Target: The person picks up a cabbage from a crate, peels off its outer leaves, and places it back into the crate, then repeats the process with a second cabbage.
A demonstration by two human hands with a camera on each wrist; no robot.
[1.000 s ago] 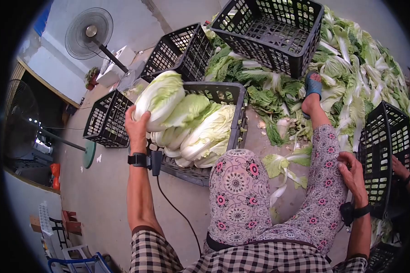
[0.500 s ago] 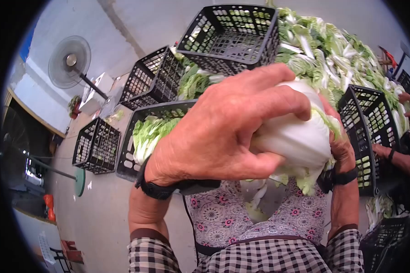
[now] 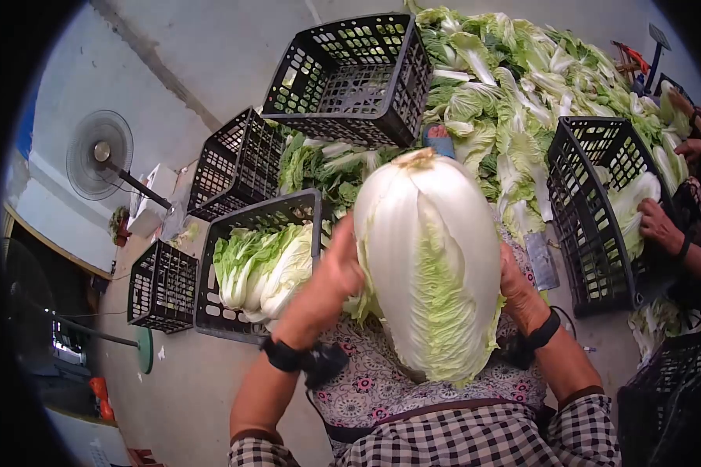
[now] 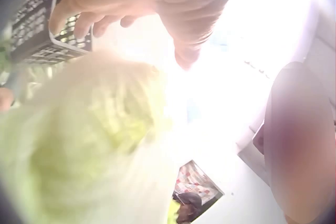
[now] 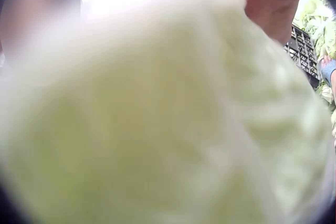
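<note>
A large Chinese cabbage (image 3: 432,265), pale white with a light green leaf down its front, is held upright over the lap, its cut base at the top. My right hand (image 3: 519,286) grips its right side, with the fingers mostly behind the head. At the cabbage's left edge is my left hand (image 3: 339,268), blurred. The left wrist view shows its fingers (image 4: 84,22) spread above the pale cabbage (image 4: 94,145). In the right wrist view the cabbage (image 5: 157,113) fills most of the picture. A flat grey, blade-like piece (image 3: 541,261) shows beyond my right hand.
A black crate (image 3: 202,311) with more cabbages (image 3: 265,268) stands at the left. Other black crates (image 3: 343,117) stand ahead. A leaf heap (image 3: 514,109) covers the floor beyond. At the right, another person's hand (image 3: 662,226) reaches into a crate (image 3: 600,210). A fan (image 3: 101,156) stands far left.
My left hand brought a cabbage from the left crate to the lap. My right hand came off the right knee to it. The cabbage is now turned base-up, with the left fingers loosened.
</note>
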